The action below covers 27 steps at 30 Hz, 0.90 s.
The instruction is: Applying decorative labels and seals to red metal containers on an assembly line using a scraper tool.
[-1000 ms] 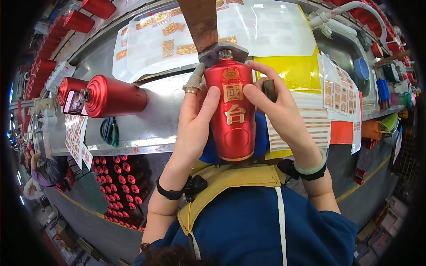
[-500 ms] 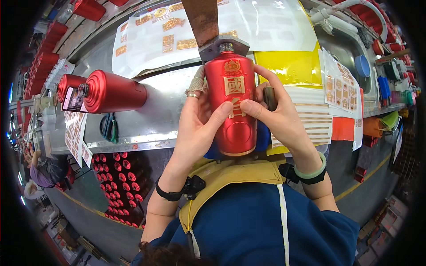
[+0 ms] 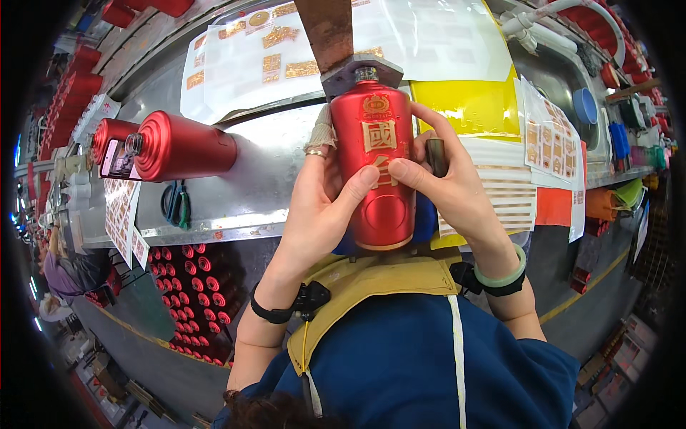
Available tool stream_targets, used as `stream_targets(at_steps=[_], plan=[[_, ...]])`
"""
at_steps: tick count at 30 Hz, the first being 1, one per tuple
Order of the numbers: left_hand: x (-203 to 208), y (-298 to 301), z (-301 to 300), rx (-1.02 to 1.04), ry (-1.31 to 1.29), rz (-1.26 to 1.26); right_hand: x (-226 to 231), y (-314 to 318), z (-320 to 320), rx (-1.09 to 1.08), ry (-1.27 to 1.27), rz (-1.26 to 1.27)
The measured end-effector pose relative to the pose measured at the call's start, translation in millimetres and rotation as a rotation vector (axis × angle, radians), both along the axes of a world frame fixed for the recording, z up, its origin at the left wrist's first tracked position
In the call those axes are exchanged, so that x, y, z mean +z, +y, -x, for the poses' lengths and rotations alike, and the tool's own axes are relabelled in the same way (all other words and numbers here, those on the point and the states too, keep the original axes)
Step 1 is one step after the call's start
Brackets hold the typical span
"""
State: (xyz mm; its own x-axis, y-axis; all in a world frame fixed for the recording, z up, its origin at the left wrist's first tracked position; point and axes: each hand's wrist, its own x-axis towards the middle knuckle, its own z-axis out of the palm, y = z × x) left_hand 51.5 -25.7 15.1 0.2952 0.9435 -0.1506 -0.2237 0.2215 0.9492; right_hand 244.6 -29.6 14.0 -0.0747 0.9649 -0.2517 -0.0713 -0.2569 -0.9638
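Note:
A red bottle (image 3: 386,214) with raised gold characters and a gold emblem lies between my hands, its neck toward the metal bracket (image 3: 389,76) at the far side. My left hand (image 3: 321,196) is closed along its left side, a wrapped finger near the shoulder. On the opposite side my right hand (image 3: 454,182) grips it, the index finger reaching up to the shoulder. Both thumbs press at the lower gold character. A short dark olive handle (image 3: 435,156) is tucked in my right hand's fingers; its other end is hidden.
Two more red bottles (image 3: 189,148) lie on the metal bench at left, near a phone (image 3: 116,159) and dark scissors (image 3: 175,205). Gold decal sheets (image 3: 246,79) cover the far side. Striped strips (image 3: 500,186) and a yellow sheet (image 3: 464,107) are at right. Several red bottles (image 3: 196,286) stand below the bench.
The bottle and both my hands have shifted very slightly to the right. My grip looks the same, with both thumbs still on the lower character.

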Motion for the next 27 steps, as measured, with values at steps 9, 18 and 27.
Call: stream_targets(at_steps=[9, 18, 27], plan=[[4.3, 0.0, -7.1, 0.015, 0.099, -0.047, -1.8, -1.1, -0.6, -0.004, 0.007, -0.002], [-4.1, 0.8, -3.1, -0.002, -0.013, -0.017, 8.0, 2.5, -16.7, -0.045, 0.151, 0.092], [-10.7, -0.5, -3.6, 0.008, -0.042, 0.031, 1.0, -1.7, 0.6, -0.073, 0.124, 0.085]])
